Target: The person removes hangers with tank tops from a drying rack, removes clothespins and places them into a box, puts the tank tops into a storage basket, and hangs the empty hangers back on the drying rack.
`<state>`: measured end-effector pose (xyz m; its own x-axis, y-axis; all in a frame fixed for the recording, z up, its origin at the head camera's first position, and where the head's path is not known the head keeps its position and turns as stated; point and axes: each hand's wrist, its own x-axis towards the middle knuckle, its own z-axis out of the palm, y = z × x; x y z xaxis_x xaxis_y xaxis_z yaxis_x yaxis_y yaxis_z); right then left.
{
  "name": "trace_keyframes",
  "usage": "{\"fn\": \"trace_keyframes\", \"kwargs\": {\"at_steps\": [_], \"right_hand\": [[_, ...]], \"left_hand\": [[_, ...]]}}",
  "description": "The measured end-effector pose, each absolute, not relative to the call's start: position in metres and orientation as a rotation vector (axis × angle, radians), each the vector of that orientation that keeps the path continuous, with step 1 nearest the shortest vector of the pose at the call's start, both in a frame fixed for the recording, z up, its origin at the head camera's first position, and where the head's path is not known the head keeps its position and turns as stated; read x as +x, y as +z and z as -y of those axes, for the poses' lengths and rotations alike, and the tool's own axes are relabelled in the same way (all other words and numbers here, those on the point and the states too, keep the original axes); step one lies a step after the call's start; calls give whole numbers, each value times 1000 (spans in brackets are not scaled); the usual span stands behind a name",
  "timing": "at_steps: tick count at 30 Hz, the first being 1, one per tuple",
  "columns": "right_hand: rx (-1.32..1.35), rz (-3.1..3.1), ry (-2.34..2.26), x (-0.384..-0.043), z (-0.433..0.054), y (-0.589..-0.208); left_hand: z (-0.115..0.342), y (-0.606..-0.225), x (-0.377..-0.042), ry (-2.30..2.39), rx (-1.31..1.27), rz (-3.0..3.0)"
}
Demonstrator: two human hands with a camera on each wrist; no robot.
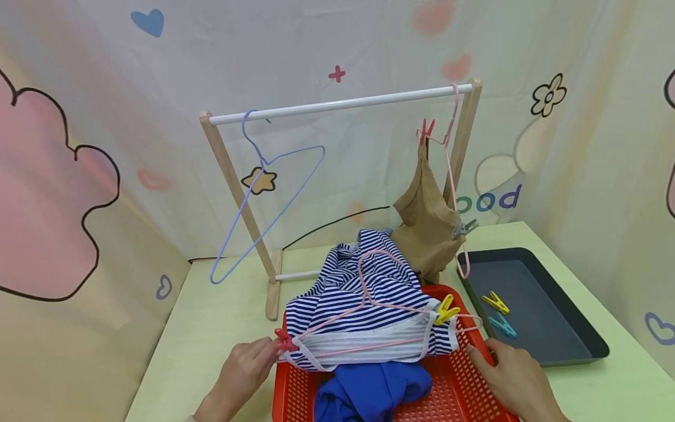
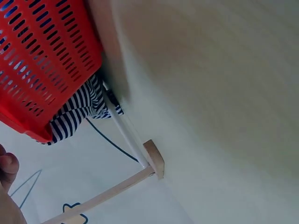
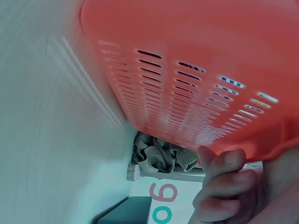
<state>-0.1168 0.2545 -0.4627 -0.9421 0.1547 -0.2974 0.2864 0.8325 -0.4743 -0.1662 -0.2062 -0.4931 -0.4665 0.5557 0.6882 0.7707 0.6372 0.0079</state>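
Observation:
A blue-and-white striped garment [image 1: 345, 284] lies across the red basket [image 1: 457, 381], with a pink hanger [image 1: 364, 275] on top of it. At its left corner, my left hand [image 1: 242, 369] pinches a red clothespin [image 1: 285, 340]; in the left wrist view, only part of that hand [image 2: 7, 170] shows at the edge. A yellow clothespin [image 1: 446, 310] clips the garment's right side to the hanger. My right hand [image 1: 514, 375] holds the basket's right rim, thumb over it; in the right wrist view, its fingers [image 3: 226, 182] curl outside the basket wall. A blue cloth [image 1: 371, 390] lies inside the basket.
Behind the basket stands a rack with a white bar [image 1: 337, 105], bearing an unladen blue hanger [image 1: 266, 161]. A brown garment [image 1: 427, 217] hangs at its right end, clipped to a pink hanger. A dark tray [image 1: 548, 316] with yellow and blue clothespins sits at right.

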Motion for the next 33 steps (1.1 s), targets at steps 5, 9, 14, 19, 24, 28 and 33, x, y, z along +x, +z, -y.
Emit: {"fn": "trace_keyframes", "kwargs": {"at_steps": [5,9,14,19,24,28,33], "right_hand": [[310,-2802,-693,-117,-255,-458],[304,-2846,-658,-117,-257,-451],[292,-2964,-676,-117,-262,-436],[110,-3263,-789,-113,-261,-421],[-194,-3435,-902,-120,-260,-408],[-362,-3397,-877,-129,-260,-399],[-520,-3261,-847,-140,-256,-396]], "left_hand": [[207,-495,-168,-435,-1046,2178],[208,-495,-169,-450,-1062,2172],[208,-495,-168,-445,-1035,2198],[207,-494,-167,-428,-1016,2208],[207,-495,-167,-429,-1007,2205],[208,-496,-168,-428,-997,2220],[207,-496,-168,-425,-990,2223]]}}
